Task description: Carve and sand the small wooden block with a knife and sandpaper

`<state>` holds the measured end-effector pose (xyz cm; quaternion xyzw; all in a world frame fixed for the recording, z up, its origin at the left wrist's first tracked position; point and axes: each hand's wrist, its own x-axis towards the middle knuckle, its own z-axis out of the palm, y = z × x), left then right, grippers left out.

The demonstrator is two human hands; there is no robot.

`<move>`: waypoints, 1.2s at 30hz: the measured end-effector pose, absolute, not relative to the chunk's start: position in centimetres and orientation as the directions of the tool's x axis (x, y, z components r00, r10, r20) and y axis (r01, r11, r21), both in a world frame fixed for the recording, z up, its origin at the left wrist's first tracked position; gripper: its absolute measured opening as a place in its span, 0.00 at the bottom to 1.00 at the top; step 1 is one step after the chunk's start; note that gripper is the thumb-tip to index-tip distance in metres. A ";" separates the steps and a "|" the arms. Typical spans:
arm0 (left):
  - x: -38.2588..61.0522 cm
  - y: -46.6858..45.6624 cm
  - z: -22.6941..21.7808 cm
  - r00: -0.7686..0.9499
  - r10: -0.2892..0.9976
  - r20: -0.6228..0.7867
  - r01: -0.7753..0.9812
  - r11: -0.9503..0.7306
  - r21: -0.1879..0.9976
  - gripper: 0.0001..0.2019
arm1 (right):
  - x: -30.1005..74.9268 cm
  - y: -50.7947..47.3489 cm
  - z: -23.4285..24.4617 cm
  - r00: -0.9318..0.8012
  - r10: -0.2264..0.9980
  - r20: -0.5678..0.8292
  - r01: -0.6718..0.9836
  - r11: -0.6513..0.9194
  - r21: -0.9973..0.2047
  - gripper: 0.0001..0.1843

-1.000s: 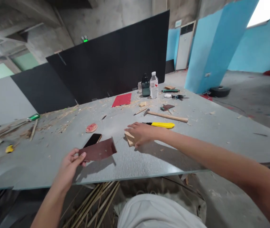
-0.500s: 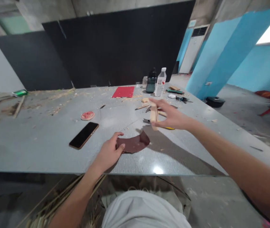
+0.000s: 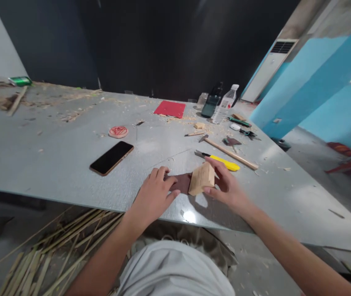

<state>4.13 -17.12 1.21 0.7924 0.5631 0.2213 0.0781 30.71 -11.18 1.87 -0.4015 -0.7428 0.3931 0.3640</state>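
My left hand lies flat on a dark brown sheet of sandpaper, fingers spread, pinning it to the grey table near the front edge. My right hand grips a small pale wooden block between thumb and fingers. The block rests tilted on the right end of the sandpaper. A yellow utility knife lies just beyond my right hand.
A black phone lies left of my hands, a round carved wooden disc behind it. A hammer, a red sheet, two bottles and wood shavings sit farther back. Bamboo strips lie on the floor.
My right hand lifted the wooden block off the table and brought it down onto the sandpaper. My left hand laid the sandpaper flat and now presses it. The camera tilted down.
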 end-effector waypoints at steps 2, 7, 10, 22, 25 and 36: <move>3.5 -17.1 1.2 0.314 0.907 0.282 0.845 -0.402 0.353 0.12 | 32.5 -11.0 2.3 -0.451 0.867 0.212 0.436 0.421 -0.796 0.42; 3.9 -16.9 1.1 0.370 0.856 0.360 0.854 -0.466 0.231 0.09 | 35.1 -11.4 3.9 -0.509 0.857 0.083 0.666 0.453 -0.593 0.37; 4.3 -17.0 0.8 0.404 0.837 0.368 0.834 -0.503 0.228 0.10 | 35.1 -11.6 3.8 -0.519 0.855 0.020 0.746 0.463 -0.478 0.35; 4.2 -17.3 1.0 0.401 0.855 0.328 0.780 -0.507 0.368 0.13 | 32.5 -11.7 3.3 -0.641 0.757 0.131 0.721 0.651 -0.235 0.42; 4.2 -17.5 1.1 0.378 0.868 0.322 0.774 -0.487 0.404 0.14 | 31.9 -11.8 2.9 -0.659 0.740 0.132 0.711 0.671 -0.210 0.40; 4.3 -17.4 0.5 0.453 0.834 0.315 0.718 -0.550 0.426 0.14 | 28.0 -11.6 3.5 -0.445 0.827 0.344 0.813 0.534 -0.231 0.31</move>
